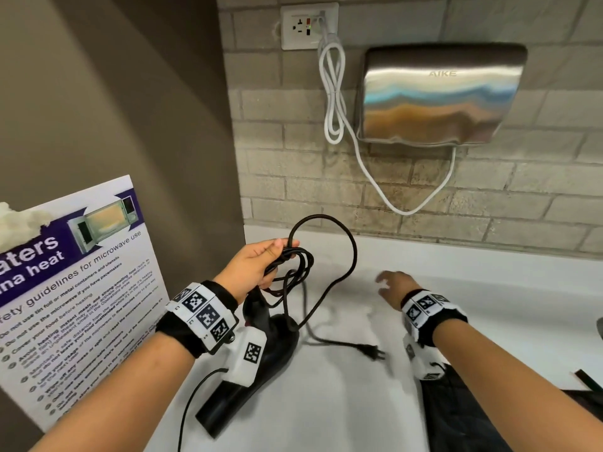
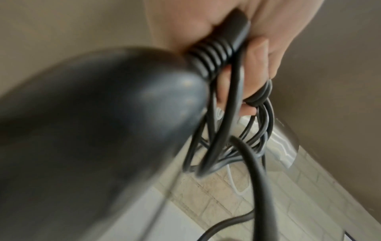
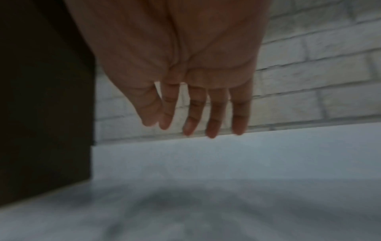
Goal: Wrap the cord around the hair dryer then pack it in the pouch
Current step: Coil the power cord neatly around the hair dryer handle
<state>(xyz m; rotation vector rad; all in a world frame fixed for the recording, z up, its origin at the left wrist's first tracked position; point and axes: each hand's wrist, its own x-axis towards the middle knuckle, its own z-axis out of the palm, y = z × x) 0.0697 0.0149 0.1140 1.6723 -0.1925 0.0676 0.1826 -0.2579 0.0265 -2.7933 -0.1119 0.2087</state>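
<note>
A black hair dryer hangs nozzle-down over the white counter, partly behind my left wrist. My left hand grips its handle end together with several loops of the black cord. The left wrist view shows the dryer body, the ribbed cord collar and the cord loops under my curled fingers. One big loop arcs up, and the cord's tail runs down to the plug lying on the counter. My right hand hovers with spread straight fingers, holding nothing. A black pouch lies under my right forearm.
A steel hand dryer hangs on the brick wall, its white cable plugged into an outlet. A microwave safety poster leans at the left beside a brown wall. Dark items sit at the right edge.
</note>
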